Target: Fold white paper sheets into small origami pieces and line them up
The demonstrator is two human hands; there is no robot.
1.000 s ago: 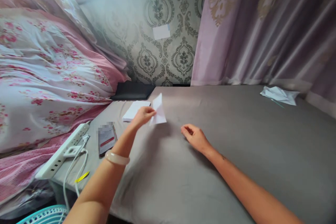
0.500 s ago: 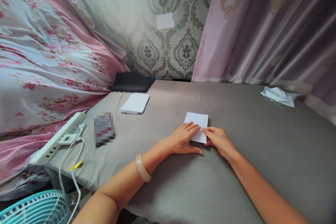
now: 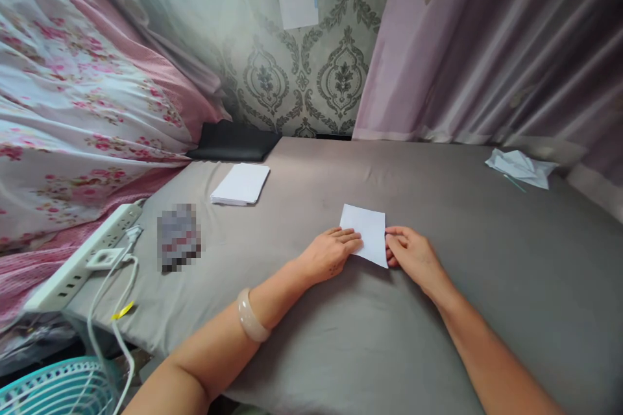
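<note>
A small white sheet of paper (image 3: 370, 231) lies in front of me on the grey cloth, its near edge slightly raised and bowed. At its lower left corner is my left hand (image 3: 328, 254), wearing a pale bangle, with the fingers close together over the paper and the thumb hidden. My right hand (image 3: 411, 256) closes at the right edge; its thumb and curled fingers meet the paper there, and part of the fingertips is hidden. Farther back on the left sits a stack of white paper (image 3: 242, 183).
A blurred dark item (image 3: 179, 238) lies at left, near a white power strip (image 3: 87, 256) with cables at the table's edge. A black flat case (image 3: 236, 141) rests at the back left. Crumpled white wrapping (image 3: 520, 167) lies far right. A turquoise fan (image 3: 58, 389) stands below left.
My left hand has slid left toward the paper's corner, and its thumb has gone out of sight. The right thumb has moved from the paper's top to its edge. The view has shifted slightly.
</note>
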